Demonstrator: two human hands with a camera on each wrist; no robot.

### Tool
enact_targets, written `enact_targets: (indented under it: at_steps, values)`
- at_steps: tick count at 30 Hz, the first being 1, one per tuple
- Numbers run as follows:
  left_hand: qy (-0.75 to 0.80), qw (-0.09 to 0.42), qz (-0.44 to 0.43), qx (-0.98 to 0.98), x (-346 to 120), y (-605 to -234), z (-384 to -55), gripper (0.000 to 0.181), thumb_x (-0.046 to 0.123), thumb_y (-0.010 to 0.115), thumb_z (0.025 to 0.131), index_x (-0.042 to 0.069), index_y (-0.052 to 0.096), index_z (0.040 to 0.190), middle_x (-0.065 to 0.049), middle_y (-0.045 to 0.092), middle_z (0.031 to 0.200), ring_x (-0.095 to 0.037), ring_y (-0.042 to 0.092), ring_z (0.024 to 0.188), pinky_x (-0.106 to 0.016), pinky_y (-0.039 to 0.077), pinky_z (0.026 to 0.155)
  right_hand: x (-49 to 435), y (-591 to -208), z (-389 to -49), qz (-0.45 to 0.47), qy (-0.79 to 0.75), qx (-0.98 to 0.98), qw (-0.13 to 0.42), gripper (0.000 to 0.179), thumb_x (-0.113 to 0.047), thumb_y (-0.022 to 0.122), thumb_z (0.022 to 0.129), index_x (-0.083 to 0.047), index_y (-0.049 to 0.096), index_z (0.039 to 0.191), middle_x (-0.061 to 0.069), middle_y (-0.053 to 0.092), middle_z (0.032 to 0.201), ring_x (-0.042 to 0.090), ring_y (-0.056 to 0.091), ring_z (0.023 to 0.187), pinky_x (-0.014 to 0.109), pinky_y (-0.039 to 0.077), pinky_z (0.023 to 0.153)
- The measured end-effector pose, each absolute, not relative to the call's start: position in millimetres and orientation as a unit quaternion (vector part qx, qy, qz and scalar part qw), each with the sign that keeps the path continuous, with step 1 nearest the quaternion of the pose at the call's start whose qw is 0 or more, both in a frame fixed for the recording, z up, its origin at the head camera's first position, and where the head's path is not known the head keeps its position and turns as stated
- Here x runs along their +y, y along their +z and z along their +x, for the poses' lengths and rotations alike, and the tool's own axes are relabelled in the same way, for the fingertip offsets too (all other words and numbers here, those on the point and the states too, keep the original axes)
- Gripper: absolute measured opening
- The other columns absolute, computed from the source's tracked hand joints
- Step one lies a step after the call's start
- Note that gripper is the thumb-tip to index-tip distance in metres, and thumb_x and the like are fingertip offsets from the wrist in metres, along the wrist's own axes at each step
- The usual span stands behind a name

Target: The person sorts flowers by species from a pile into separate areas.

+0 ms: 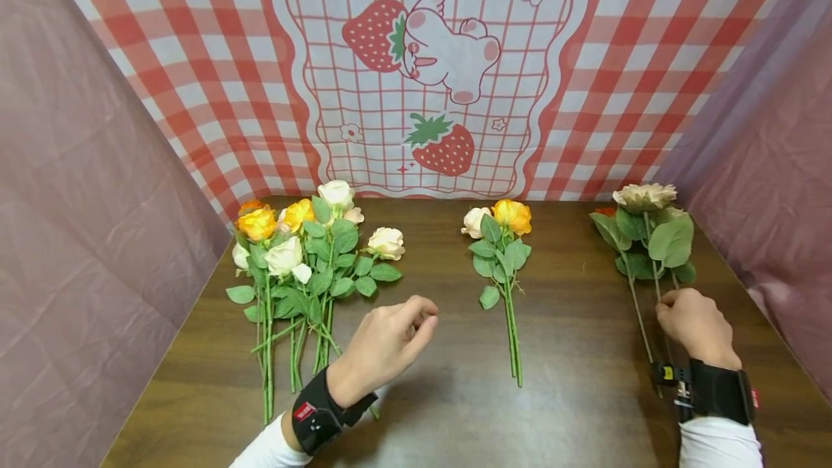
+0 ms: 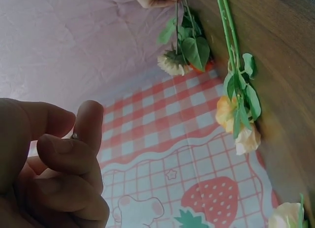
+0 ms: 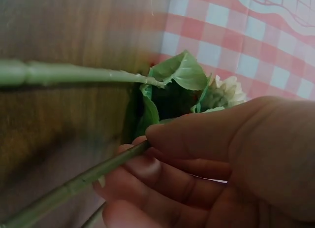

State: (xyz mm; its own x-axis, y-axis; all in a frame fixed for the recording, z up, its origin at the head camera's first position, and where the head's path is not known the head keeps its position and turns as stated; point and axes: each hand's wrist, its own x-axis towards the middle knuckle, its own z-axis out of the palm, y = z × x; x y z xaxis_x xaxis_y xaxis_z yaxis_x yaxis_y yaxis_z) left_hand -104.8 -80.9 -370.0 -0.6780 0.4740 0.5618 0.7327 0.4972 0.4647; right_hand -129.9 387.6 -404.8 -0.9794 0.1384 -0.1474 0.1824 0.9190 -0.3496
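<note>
On the right of the head view, my right hand pinches a stem of a cream many-petalled flower between thumb and fingers. Up close in the right wrist view, the thumb presses on the pinched green stem, while another stem passes beside the hand. Broad green leaves spread under the bloom, with a bit of an orange-red flower showing behind. My left hand hovers over the table with loosely curled fingers and holds nothing; its fingers appear large in the left wrist view.
A bunch of white, cream and orange roses lies at the left of the wooden table. In the middle lie an orange rose and a pale rose. A checked strawberry cloth hangs behind; pink curtains flank both sides.
</note>
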Motion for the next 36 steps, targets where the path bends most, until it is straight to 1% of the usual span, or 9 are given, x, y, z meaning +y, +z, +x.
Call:
enact_targets:
  at_steps: [5, 10, 15, 17, 19, 22, 25, 30, 36]
  values:
    - [-0.293, 0.180, -0.326, -0.881, -89, -366, -109, 0.006, 0.016, 0.057, 0.087, 0.013, 0.061, 0.091, 0.006, 0.065, 0.066, 0.000, 0.051, 0.052, -0.020, 0.046, 0.042, 389, -401, -128, 0.083, -0.186, 0.977, 0.054, 0.028, -0.021, 0.053, 0.085, 0.001, 0.064, 0.098, 0.030, 0.062, 0.087, 0.037, 0.056, 0.066, 0.046, 0.042, 0.045]
    - [-0.215, 0.176, -0.245, -0.929, -114, -364, -122, 0.007, 0.020, 0.058, 0.086, 0.014, 0.061, 0.087, 0.004, 0.062, 0.060, -0.009, 0.050, 0.047, -0.031, 0.044, 0.037, 384, -394, -127, 0.090, -0.185, 0.977, 0.051, 0.033, -0.027, 0.056, 0.085, 0.002, 0.064, 0.099, 0.032, 0.062, 0.089, 0.039, 0.057, 0.066, 0.046, 0.042, 0.045]
    - [-0.185, 0.162, -0.160, -0.956, -146, -365, -129, 0.009, 0.021, 0.059, 0.085, 0.013, 0.058, 0.082, -0.002, 0.056, 0.054, -0.020, 0.051, 0.044, -0.036, 0.040, 0.034, 375, -381, -123, 0.094, -0.183, 0.978, 0.024, 0.034, -0.033, 0.054, 0.088, -0.002, 0.066, 0.091, 0.021, 0.063, 0.075, 0.030, 0.055, 0.058, 0.042, 0.040, 0.041]
    - [-0.182, 0.142, -0.138, -0.963, -158, -365, -130, 0.009, 0.020, 0.058, 0.086, 0.012, 0.059, 0.083, -0.002, 0.056, 0.054, -0.019, 0.050, 0.044, -0.035, 0.039, 0.034, 370, -374, -121, 0.090, -0.185, 0.979, 0.014, 0.035, -0.035, 0.052, 0.089, -0.003, 0.065, 0.088, 0.014, 0.061, 0.069, 0.026, 0.052, 0.055, 0.039, 0.038, 0.041]
    - [-0.175, 0.123, -0.118, -0.970, -168, -367, -131, 0.010, 0.019, 0.057, 0.086, 0.012, 0.057, 0.079, -0.003, 0.054, 0.054, -0.019, 0.048, 0.043, -0.035, 0.038, 0.034, 364, -367, -120, 0.084, -0.184, 0.979, -0.002, 0.034, -0.036, 0.050, 0.090, -0.004, 0.065, 0.089, 0.012, 0.062, 0.070, 0.023, 0.052, 0.054, 0.039, 0.038, 0.042]
    - [-0.155, 0.090, -0.091, -0.980, -178, -374, -135, 0.018, 0.018, 0.057, 0.086, 0.011, 0.053, 0.070, -0.007, 0.053, 0.053, -0.021, 0.048, 0.042, -0.037, 0.038, 0.034, 354, -357, -117, 0.072, -0.183, 0.980, -0.023, 0.036, -0.035, 0.050, 0.091, -0.003, 0.064, 0.094, 0.017, 0.063, 0.075, 0.024, 0.053, 0.054, 0.040, 0.039, 0.043]
    - [-0.128, 0.042, -0.070, -0.988, -180, -385, -139, 0.028, 0.020, 0.057, 0.085, 0.009, 0.051, 0.060, -0.013, 0.057, 0.055, -0.027, 0.051, 0.044, -0.042, 0.040, 0.035, 342, -349, -114, 0.062, -0.186, 0.980, -0.038, 0.038, -0.036, 0.049, 0.092, -0.001, 0.063, 0.102, 0.023, 0.065, 0.084, 0.025, 0.055, 0.057, 0.043, 0.040, 0.045]
    - [-0.087, -0.027, -0.063, -0.994, -176, -402, -137, 0.026, 0.019, 0.058, 0.079, 0.008, 0.056, 0.056, -0.015, 0.062, 0.059, -0.028, 0.054, 0.047, -0.045, 0.044, 0.037, 314, -339, -110, 0.033, -0.187, 0.979, -0.074, 0.034, -0.033, 0.049, 0.092, -0.003, 0.063, 0.101, 0.019, 0.066, 0.083, 0.023, 0.055, 0.057, 0.042, 0.040, 0.045]
    - [-0.062, 0.019, -0.073, -0.995, -169, -417, -119, 0.031, 0.021, 0.063, 0.075, 0.011, 0.051, 0.049, -0.010, 0.055, 0.048, -0.025, 0.050, 0.039, -0.043, 0.041, 0.031, 285, -338, -113, -0.030, -0.192, 0.973, -0.124, 0.026, -0.026, 0.055, 0.091, -0.003, 0.064, 0.097, 0.015, 0.066, 0.075, 0.015, 0.049, 0.049, 0.035, 0.038, 0.040]
